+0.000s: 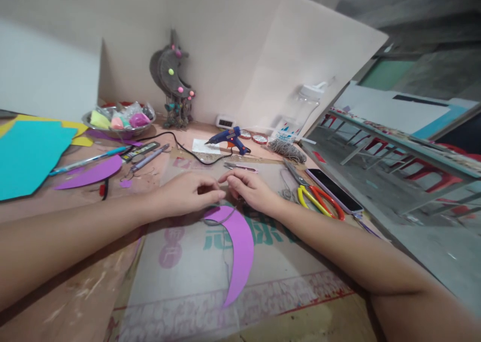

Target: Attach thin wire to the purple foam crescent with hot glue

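Observation:
A purple crescent of craft foam [240,246] lies on a flattened cardboard sheet [180,282] in front of me. My left hand [188,194] rests on the crescent's upper tip, fingers curled and pinched together. My right hand [250,189] meets it fingertip to fingertip, also pinched, with a thin wire [221,220] curving out below the hands along the crescent's inner edge. What exactly sits between the fingertips is too small to make out.
A blue glue gun [229,139] with its black cord lies behind the hands. Yellow-and-red scissors [317,201] and a phone [332,189] sit to the right. To the left lie teal foam sheets [26,156], another purple crescent [92,174], pens and a bowl [118,121] of supplies. A crescent ornament [171,76] stands by the wall.

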A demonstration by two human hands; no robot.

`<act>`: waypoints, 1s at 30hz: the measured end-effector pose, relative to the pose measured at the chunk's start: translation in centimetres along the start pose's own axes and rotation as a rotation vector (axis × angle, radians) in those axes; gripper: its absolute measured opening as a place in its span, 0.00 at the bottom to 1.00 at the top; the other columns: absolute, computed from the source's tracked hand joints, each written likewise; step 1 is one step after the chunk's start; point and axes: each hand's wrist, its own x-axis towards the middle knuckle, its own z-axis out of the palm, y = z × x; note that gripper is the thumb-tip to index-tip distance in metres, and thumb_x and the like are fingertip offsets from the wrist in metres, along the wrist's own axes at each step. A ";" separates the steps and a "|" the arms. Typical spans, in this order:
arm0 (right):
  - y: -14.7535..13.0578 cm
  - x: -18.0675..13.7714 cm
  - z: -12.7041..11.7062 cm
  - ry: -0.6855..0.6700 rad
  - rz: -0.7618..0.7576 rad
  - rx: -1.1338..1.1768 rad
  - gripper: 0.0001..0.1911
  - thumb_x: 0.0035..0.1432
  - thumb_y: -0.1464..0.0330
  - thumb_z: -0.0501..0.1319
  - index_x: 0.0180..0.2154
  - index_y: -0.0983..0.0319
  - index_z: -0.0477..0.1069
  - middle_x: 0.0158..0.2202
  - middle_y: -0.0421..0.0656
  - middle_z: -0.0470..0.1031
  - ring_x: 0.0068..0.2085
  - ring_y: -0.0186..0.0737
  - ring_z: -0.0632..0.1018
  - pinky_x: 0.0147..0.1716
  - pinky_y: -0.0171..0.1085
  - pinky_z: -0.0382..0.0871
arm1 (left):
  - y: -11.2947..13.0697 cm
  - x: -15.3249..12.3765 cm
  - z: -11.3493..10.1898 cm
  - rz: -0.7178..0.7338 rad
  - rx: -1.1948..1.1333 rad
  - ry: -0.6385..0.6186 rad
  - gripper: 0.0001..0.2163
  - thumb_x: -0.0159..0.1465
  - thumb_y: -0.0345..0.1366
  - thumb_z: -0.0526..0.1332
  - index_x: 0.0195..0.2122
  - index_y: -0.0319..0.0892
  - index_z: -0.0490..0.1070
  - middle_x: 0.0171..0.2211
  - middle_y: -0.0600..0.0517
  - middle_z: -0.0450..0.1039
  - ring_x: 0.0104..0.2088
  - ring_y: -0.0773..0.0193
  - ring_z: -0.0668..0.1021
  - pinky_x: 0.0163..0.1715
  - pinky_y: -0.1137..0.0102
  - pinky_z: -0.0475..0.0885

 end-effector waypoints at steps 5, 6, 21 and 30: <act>0.2 0.1 -0.1 0.081 -0.038 -0.130 0.17 0.64 0.59 0.49 0.40 0.63 0.70 0.21 0.36 0.64 0.24 0.31 0.67 0.26 0.31 0.61 | 0.4 -0.4 -0.6 0.184 0.157 -0.132 0.17 0.56 0.47 0.64 0.44 0.46 0.75 0.41 0.48 0.74 0.42 0.57 0.74 0.40 0.68 0.66; 0.2 0.1 -0.1 0.083 -0.056 -0.166 0.16 0.64 0.60 0.49 0.40 0.63 0.70 0.22 0.37 0.65 0.25 0.31 0.68 0.28 0.31 0.62 | 0.4 -0.5 -0.4 0.188 0.171 -0.097 0.17 0.55 0.46 0.64 0.44 0.46 0.75 0.41 0.48 0.73 0.43 0.56 0.74 0.41 0.67 0.67; 0.6 -0.3 -0.6 0.070 -0.164 -0.342 0.16 0.66 0.65 0.48 0.41 0.63 0.71 0.31 0.43 0.75 0.34 0.36 0.74 0.38 0.35 0.66 | 1.4 -0.9 1.5 0.099 0.414 0.056 0.18 0.63 0.47 0.57 0.51 0.45 0.71 0.45 0.45 0.73 0.46 0.53 0.73 0.46 0.59 0.69; 0.4 -0.2 -0.1 0.046 -0.225 -0.397 0.14 0.65 0.66 0.49 0.44 0.63 0.71 0.39 0.46 0.77 0.41 0.38 0.75 0.42 0.36 0.66 | 2.6 -0.8 1.8 0.070 0.349 0.138 0.09 0.62 0.37 0.58 0.39 0.41 0.74 0.37 0.47 0.75 0.39 0.58 0.76 0.40 0.65 0.70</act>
